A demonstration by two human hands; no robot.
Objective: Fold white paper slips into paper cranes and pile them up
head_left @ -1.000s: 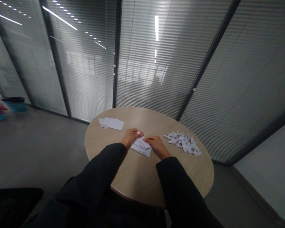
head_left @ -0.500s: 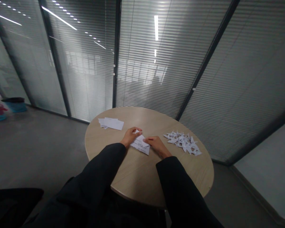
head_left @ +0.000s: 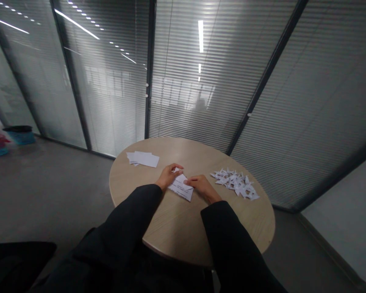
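Note:
A small white printed paper slip lies partly folded on the round wooden table. My left hand pinches its upper left part, fingers curled over the fold. My right hand presses its right side with fingers together on the paper. Both arms wear black sleeves.
A small stack of white paper slips lies at the table's far left. A heap of several folded white paper pieces lies at the right. Glass walls with blinds stand behind. Coloured bins sit on the floor at far left.
The slip has been folded over and now looks narrower; my hands have shifted slightly along its fold.

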